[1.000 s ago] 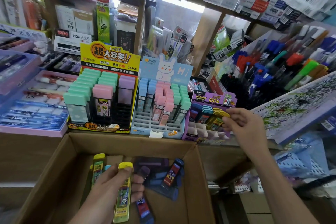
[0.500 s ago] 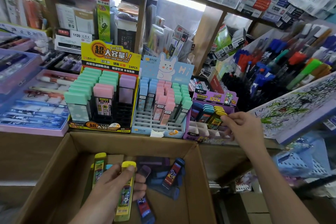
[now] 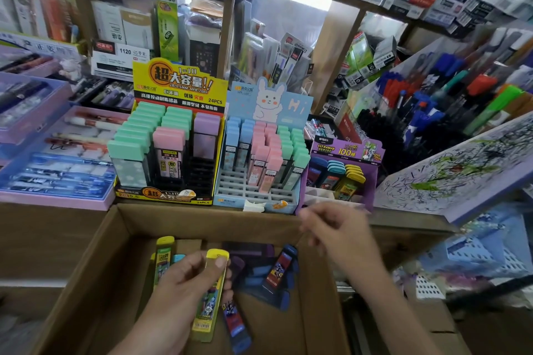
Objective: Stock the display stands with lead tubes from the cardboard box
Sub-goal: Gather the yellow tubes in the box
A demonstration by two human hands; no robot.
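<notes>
My left hand [image 3: 184, 285] is inside the open cardboard box [image 3: 95, 253] and grips a yellow lead tube [image 3: 210, 297] with its thumb near the cap. More tubes lie in the box: another yellow one [image 3: 163, 259] and several dark blue ones [image 3: 278, 271]. My right hand [image 3: 337, 235] hovers over the box's far right rim with loosely curled fingers and holds nothing. Just beyond it stands the small purple display stand [image 3: 346, 150], with blue, teal and yellow tubes [image 3: 353, 179] in its back slots and free front slots.
A yellow stand [image 3: 176, 86] with green, pink and purple cases and a blue rabbit stand [image 3: 268, 106] with pastel tubes sit left of the purple one. Pen trays [image 3: 54, 176] fill the left. A scribbled test pad [image 3: 452, 173] and pen racks crowd the right.
My right hand has let go of the yellow tubes in the purple stand and pulled back down toward the box. My left hand keeps its hold on the yellow tube.
</notes>
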